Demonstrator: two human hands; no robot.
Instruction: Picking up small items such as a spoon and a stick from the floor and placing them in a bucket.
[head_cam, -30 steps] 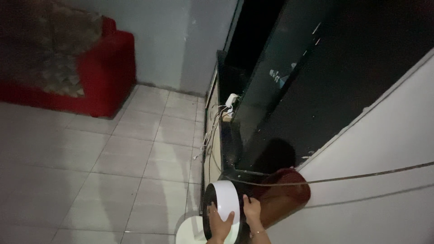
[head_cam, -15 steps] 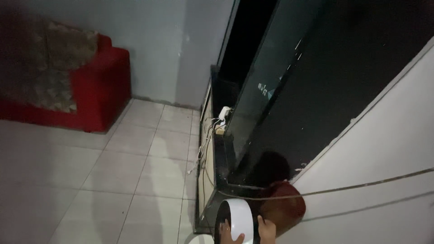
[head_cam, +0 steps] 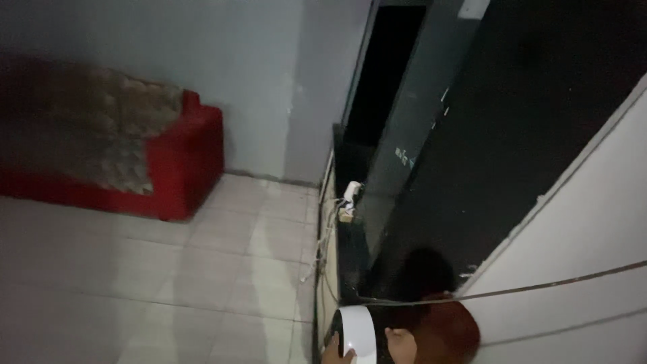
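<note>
At the very bottom of the head view a round white-and-black fan head point(head_cam: 356, 331) is seen edge-on. My left hand point(head_cam: 335, 352) rests on its left side and my right hand point(head_cam: 399, 345) presses its right side; both grip it. Only the fingers show, the rest is cut off by the frame's edge. A dark red rounded object point(head_cam: 450, 329) sits just right of my right hand, against the wall.
A large dark flat screen point(head_cam: 431, 162) stands on a low black cabinet point(head_cam: 350, 249) along the right wall. White plugs and cords point(head_cam: 347, 197) hang at the cabinet's edge. A thin cable point(head_cam: 539, 286) crosses the white wall. A red sofa point(head_cam: 175, 162) stands far left on pale tiles point(head_cam: 222, 269).
The view has tilted up and shifted, so the fan head and both hands sit lower in the frame. The white base below the fan has dropped out of view.
</note>
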